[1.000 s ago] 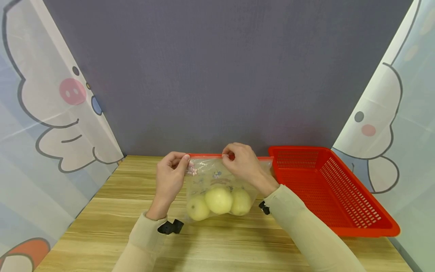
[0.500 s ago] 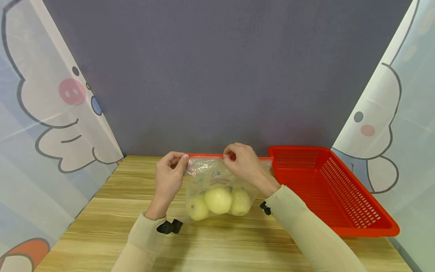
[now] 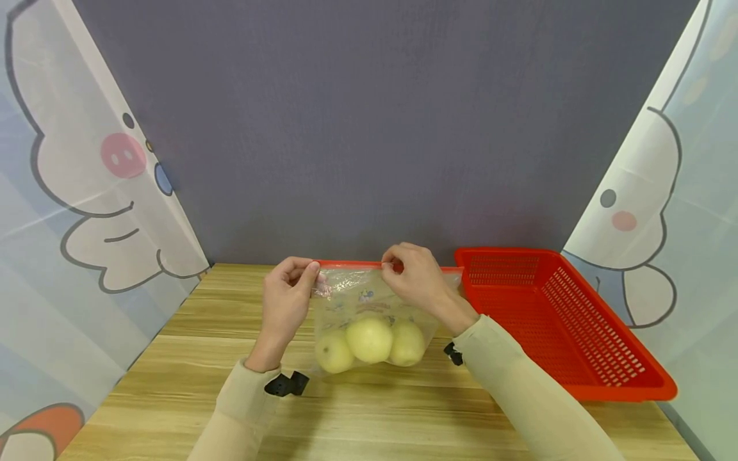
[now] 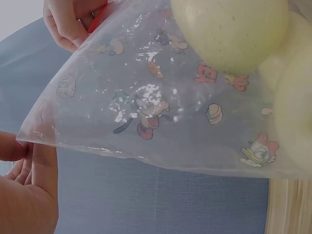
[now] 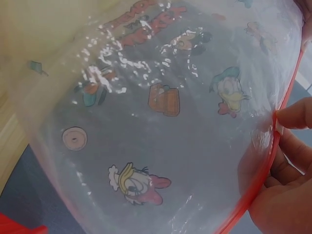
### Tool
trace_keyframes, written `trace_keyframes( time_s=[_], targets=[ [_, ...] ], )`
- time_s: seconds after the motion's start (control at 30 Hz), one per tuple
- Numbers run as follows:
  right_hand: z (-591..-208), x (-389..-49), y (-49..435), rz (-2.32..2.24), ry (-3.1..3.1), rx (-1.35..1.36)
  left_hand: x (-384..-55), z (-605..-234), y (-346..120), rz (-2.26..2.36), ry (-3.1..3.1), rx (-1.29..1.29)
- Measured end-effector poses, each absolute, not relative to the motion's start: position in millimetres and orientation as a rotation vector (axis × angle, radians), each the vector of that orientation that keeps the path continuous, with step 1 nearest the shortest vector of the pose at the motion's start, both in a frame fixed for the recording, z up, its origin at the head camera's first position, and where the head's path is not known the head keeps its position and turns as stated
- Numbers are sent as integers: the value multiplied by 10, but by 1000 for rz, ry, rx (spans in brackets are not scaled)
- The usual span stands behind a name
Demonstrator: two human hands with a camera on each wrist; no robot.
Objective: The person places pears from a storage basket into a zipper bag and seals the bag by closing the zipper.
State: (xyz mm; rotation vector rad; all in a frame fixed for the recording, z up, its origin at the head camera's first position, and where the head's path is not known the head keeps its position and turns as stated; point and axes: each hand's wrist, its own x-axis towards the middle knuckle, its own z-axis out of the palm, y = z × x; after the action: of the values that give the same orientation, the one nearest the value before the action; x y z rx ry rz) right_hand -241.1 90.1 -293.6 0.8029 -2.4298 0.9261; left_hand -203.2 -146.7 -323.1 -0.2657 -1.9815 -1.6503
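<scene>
A clear zip bag (image 3: 340, 301) with cartoon prints and a red zip strip (image 3: 348, 263) is held up by its top edge. Inside it, along the bottom, sit three pale yellow-green round fruits (image 3: 369, 340). My left hand (image 3: 286, 301) pinches the bag's upper left corner between thumb and fingers. Near the middle of the red strip, my right hand (image 3: 416, 275) pinches the strip with thumb and forefinger. In the right wrist view the thumb and fingers (image 5: 292, 114) meet on the red edge. The left wrist view shows fingers (image 4: 44, 170) at the bag's corner.
A red perforated plastic basket (image 3: 536, 320) stands to the right, just beyond the right forearm. Beneath everything is a wood-grain table (image 3: 369, 416). A dark grey panel (image 3: 369, 128) rises behind it, with cartoon-printed curtains (image 3: 75, 192) on both sides.
My right hand has slid slightly to the right along the red strip. The left hand keeps its pinch on the corner, and the bag has barely shifted left.
</scene>
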Motion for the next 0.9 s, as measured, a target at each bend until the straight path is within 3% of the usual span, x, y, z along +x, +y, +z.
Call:
trace_keyframes(
  time_s=[0.9],
  targets=[
    [-2942,-2393,1008,918,-2472,758,-2048,-3250,-1501,-1673,-1967,-269]
  ],
)
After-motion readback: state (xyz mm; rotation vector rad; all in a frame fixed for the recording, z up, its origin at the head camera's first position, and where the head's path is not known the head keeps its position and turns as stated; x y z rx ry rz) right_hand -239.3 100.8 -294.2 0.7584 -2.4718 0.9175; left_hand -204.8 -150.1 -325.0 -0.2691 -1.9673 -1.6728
